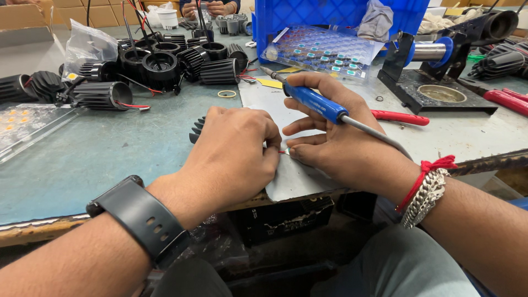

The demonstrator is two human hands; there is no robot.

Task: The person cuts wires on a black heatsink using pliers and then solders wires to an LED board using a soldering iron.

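Note:
My left hand [234, 154] is closed over a black finned heat sink [197, 130] on the grey mat [286, 176], hiding most of it. My right hand [335, 143] grips a blue-handled soldering iron [313, 102], its tip pointing up and left, away from the work. The fingertips of both hands meet around small red and green wires [284, 150] at the mat's middle. A black watch sits on my left wrist; a red thread and a metal bracelet are on my right wrist.
Several black finned heat sinks [165, 63] with wires crowd the table's back left. A clear tray of small parts [322, 52] leans on a blue crate [335, 16]. A black soldering-iron stand [440, 82], red-handled pliers [399, 116], a rubber ring [226, 94]. Another person's hands [212, 8] at the far edge.

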